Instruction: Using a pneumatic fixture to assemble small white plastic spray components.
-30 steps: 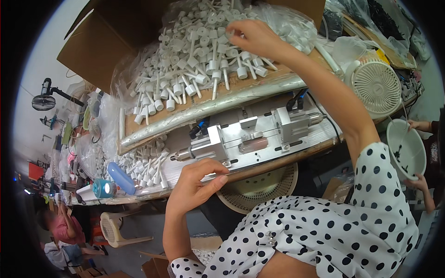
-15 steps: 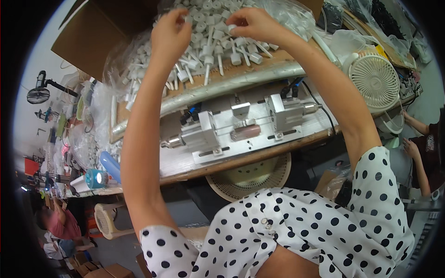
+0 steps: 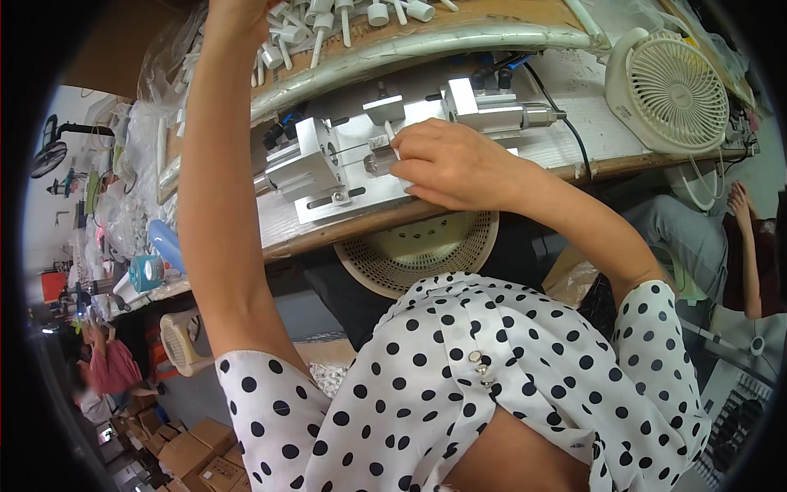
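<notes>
The person's right hand is over the middle of a silvery metal fixture, its fingers bent and drawn in together rather than spread. A slim white stem shows just beyond the fingertips, close to the small upright plate at the back of the fixture; whether the fingers pinch it is hidden from this angle. A clear cylinder lies just beside those fingertips, on the side of the left block. The right block stands behind the hand, and a black cable curves down near it.

The left arm reaches up to the top edge, where the left hand is mostly cut off — its fingers are out of sight, so one cannot say whether they are spread or pinching anything. It is near the white stemmed parts, which lie heaped on a cardboard sheet with a plastic-wrapped front edge.

The fixture sits on a workbench with a perforated basket below its edge. A white fan stands to the right — beyond it, a co-worker's forearm is visible. Cardboard boxes are stacked at lower left.
</notes>
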`<state>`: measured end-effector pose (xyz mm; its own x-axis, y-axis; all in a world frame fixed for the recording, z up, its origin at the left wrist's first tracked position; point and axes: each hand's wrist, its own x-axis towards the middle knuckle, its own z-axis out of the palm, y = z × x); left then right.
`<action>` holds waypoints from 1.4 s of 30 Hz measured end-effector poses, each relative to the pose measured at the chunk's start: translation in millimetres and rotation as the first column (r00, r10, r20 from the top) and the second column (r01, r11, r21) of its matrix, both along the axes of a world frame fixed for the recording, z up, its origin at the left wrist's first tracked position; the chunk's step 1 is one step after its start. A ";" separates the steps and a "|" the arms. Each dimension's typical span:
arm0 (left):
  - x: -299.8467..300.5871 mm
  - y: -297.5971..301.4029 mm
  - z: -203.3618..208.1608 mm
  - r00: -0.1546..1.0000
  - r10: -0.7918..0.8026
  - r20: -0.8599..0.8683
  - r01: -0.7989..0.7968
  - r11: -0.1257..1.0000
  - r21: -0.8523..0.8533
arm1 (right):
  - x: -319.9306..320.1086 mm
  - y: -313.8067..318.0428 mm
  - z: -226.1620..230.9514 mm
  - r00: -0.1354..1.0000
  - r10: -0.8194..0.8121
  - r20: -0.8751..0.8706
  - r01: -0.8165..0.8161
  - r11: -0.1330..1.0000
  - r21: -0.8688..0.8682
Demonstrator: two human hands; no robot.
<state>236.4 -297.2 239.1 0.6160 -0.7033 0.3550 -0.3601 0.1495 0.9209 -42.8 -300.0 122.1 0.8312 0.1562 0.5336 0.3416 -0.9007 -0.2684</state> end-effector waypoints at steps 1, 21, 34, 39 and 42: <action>-0.1 0.9 -6.2 0.962 -0.154 -0.226 0.143 0.988 -0.065 | 0.3 -3.7 -6.0 1.000 -0.002 -0.031 0.003 1.000 0.012; -149.7 159.4 -109.4 0.952 -0.156 -0.265 0.155 0.988 -0.023 | 23.4 -43.8 38.6 0.994 -0.091 -0.055 0.094 0.994 0.048; -196.2 124.3 -138.4 0.791 -0.049 0.609 -0.049 0.988 0.144 | 58.3 -111.8 66.7 0.630 -0.777 0.015 0.764 0.616 -0.191; -197.0 118.6 -136.7 0.749 -0.089 0.656 -0.069 0.975 0.211 | 60.4 -112.2 61.2 0.683 -0.728 0.065 0.726 0.665 -0.178; -198.4 115.4 -135.9 0.745 -0.116 0.657 -0.069 0.966 0.248 | 56.9 -113.8 63.6 0.655 -0.754 0.052 0.755 0.654 -0.043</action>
<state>38.0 -181.8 103.2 0.2720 -0.8325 0.4826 -0.8894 -0.0260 0.4564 14.0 -413.8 185.7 0.6619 -0.4881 0.5689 -0.4562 -0.8645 -0.2110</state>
